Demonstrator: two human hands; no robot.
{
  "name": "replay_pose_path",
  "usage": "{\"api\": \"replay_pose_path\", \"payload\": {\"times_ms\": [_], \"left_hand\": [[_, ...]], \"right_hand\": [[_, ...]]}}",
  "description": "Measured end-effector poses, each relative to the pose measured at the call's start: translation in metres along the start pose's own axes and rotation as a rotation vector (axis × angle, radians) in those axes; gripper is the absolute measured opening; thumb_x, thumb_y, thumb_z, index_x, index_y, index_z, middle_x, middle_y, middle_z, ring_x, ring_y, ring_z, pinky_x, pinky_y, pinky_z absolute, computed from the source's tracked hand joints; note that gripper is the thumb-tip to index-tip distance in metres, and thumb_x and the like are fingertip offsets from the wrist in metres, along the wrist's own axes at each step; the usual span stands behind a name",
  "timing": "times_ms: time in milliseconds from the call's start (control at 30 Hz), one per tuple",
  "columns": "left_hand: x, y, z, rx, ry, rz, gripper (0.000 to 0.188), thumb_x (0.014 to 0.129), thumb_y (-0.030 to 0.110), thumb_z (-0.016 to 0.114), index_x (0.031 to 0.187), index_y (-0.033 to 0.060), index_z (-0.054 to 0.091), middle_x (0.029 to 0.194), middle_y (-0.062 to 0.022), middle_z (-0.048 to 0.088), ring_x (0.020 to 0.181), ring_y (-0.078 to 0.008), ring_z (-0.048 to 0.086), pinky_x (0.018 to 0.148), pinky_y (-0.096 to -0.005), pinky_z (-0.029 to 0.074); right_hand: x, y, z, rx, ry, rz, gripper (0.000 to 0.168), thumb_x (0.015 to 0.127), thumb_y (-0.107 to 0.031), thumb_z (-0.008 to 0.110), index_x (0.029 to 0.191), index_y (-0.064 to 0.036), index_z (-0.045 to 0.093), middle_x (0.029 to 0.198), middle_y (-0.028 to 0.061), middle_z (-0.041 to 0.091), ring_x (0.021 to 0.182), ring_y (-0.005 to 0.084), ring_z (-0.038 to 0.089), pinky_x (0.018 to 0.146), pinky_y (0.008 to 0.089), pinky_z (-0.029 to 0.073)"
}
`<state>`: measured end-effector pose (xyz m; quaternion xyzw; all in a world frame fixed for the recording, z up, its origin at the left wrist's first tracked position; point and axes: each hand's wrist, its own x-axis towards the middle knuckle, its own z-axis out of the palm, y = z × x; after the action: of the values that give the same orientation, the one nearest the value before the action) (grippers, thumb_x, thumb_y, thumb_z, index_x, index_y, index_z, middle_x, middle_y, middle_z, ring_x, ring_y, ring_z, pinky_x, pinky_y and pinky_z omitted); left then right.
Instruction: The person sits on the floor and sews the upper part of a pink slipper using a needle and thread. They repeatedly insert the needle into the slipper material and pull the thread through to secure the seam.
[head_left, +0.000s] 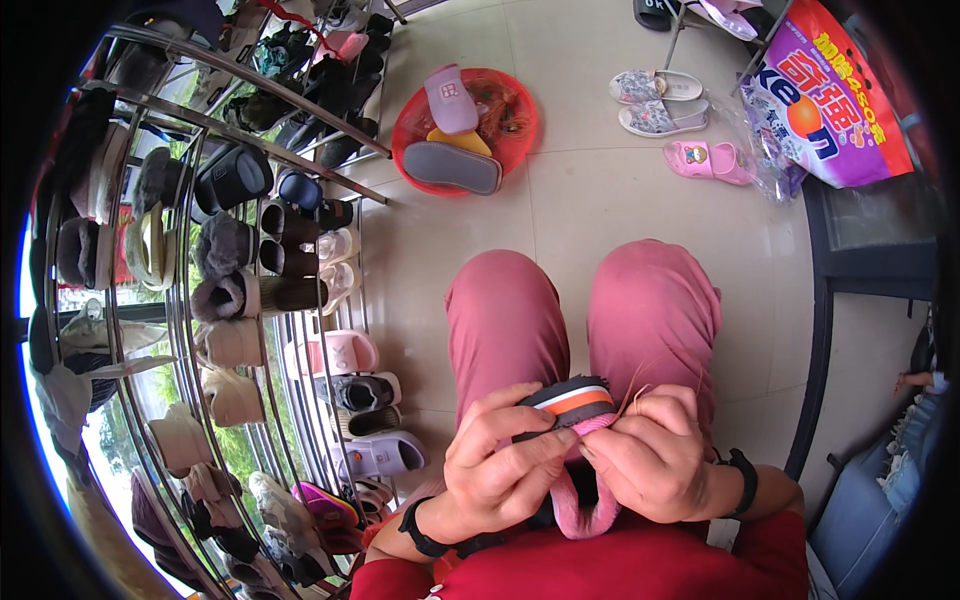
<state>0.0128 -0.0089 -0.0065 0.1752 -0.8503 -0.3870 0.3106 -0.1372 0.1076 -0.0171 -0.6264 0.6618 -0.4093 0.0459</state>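
Observation:
My left hand (504, 459) grips a small dark sole piece (571, 405) with white and orange stripes, its edge ragged. Against the sole's lower side lies a pink fabric strap (577, 517), which hangs down in a loop over my lap. At the right end of the sole, my right hand (651, 450) pinches thin brown thread (637, 375) between thumb and fingers beside the pink fabric. Loose thread loops rise above the fingers. Whether a needle is held cannot be seen. Both hands are close together above my lap.
A red basin (531, 135) on the tiled floor holds a pink sole, a grey sole and tangled thread. Metal racks (259, 146) full of shoes stand at the left. Floral shoes (664, 116), a pink clog (705, 161) and a printed plastic bag (832, 112) are at the upper right.

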Motion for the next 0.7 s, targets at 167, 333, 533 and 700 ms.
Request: {"api": "replay_pose_path", "payload": {"times_ms": [167, 333, 533, 700], "left_hand": [[0.003, 0.0, 0.001, 0.025, 0.021, -0.037, 0.029, 0.065, -0.003, 0.074, 0.093, 0.0056, 0.073, 0.096, -0.0113, 0.06, 0.089, -0.0311, 0.065, 0.074, -0.0361, 0.056], [0.007, -0.001, 0.004, 0.084, 0.024, -0.073, 0.026, 0.065, -0.001, 0.076, 0.089, 0.0061, 0.073, 0.094, -0.0127, 0.06, 0.087, -0.0264, 0.064, 0.073, -0.0331, 0.054], [0.009, -0.003, 0.004, 0.037, 0.012, -0.155, 0.024, 0.066, 0.0, 0.078, 0.089, 0.0058, 0.073, 0.094, -0.0131, 0.061, 0.088, -0.0247, 0.063, 0.076, -0.0325, 0.053], [0.012, -0.003, 0.007, 0.031, 0.022, -0.18, 0.024, 0.067, -0.001, 0.077, 0.09, 0.0052, 0.073, 0.094, -0.0127, 0.061, 0.087, -0.0235, 0.062, 0.077, -0.0312, 0.052]], "right_hand": [[-0.002, 0.0, 0.003, -0.102, 0.018, 0.002, 0.02, 0.073, -0.013, 0.068, 0.092, -0.01, 0.067, 0.078, -0.0024, 0.058, 0.083, 0.0167, 0.055, 0.078, 0.0338, 0.039], [0.0, 0.006, -0.001, -0.097, -0.054, -0.009, 0.019, 0.076, -0.014, 0.067, 0.095, -0.01, 0.065, 0.082, -0.0015, 0.058, 0.087, 0.0175, 0.055, 0.077, 0.0343, 0.038], [0.0, 0.012, 0.003, -0.118, -0.062, -0.039, 0.02, 0.077, -0.015, 0.066, 0.096, -0.009, 0.064, 0.085, -0.0009, 0.059, 0.089, 0.0176, 0.056, 0.077, 0.0341, 0.039], [-0.003, 0.017, 0.011, -0.144, -0.004, -0.051, 0.02, 0.077, -0.015, 0.067, 0.095, -0.009, 0.064, 0.084, -0.0006, 0.059, 0.088, 0.0168, 0.057, 0.075, 0.0332, 0.038]]}}
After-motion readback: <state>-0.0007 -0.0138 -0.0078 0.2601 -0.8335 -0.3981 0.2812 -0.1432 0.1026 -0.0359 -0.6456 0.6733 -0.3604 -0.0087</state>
